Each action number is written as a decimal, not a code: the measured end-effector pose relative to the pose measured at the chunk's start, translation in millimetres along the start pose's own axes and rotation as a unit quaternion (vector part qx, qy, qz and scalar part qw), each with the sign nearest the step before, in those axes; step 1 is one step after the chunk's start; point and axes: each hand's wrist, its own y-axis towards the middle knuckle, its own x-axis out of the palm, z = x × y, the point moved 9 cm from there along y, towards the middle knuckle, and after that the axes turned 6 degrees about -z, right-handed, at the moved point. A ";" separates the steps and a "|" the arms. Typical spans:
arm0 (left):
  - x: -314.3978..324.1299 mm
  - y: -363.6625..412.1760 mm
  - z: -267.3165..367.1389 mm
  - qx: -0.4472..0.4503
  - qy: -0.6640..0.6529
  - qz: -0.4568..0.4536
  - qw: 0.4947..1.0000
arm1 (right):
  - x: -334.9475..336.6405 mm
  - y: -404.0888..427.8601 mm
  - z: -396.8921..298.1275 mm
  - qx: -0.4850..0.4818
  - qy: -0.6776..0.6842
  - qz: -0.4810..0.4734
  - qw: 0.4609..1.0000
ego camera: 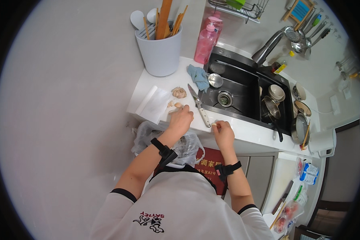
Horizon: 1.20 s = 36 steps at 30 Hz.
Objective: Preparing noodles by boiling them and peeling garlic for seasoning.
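Observation:
My left hand [181, 117] is over the white countertop, its fingertips down beside loose garlic cloves [178, 105]; whether it grips one is hidden. A garlic bulb [179, 92] lies just beyond the cloves. My right hand [224, 132] pinches a small pale garlic clove [214, 124] at the counter's front edge. Between the hands lies a kitchen knife [200, 106] with a pale handle, its tip pointing away from me. White paper [155, 103] rests to the left of the cloves.
A black double sink [237, 78] holds a small metal bowl [215, 80], stacked bowls and a pan. A blue cloth [198, 77], pink pump bottle [205, 45] and utensil holder [160, 54] stand or lie around it. A bag-lined bin [147, 138] is below the counter's edge.

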 end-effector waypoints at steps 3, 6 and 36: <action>-3.1 2.1 3.4 0.020 0.002 0.008 1.000 | -2.4 -0.5 -3.1 -0.016 0.002 -0.003 1.000; -14.3 -5.9 2.6 0.032 -0.154 0.035 0.987 | -13.5 -3.1 -9.5 -0.012 0.003 0.016 1.000; -19.8 -87.1 -38.5 -0.113 -0.639 -0.006 0.761 | 28.0 -3.5 -139.0 -0.202 0.231 -0.267 0.913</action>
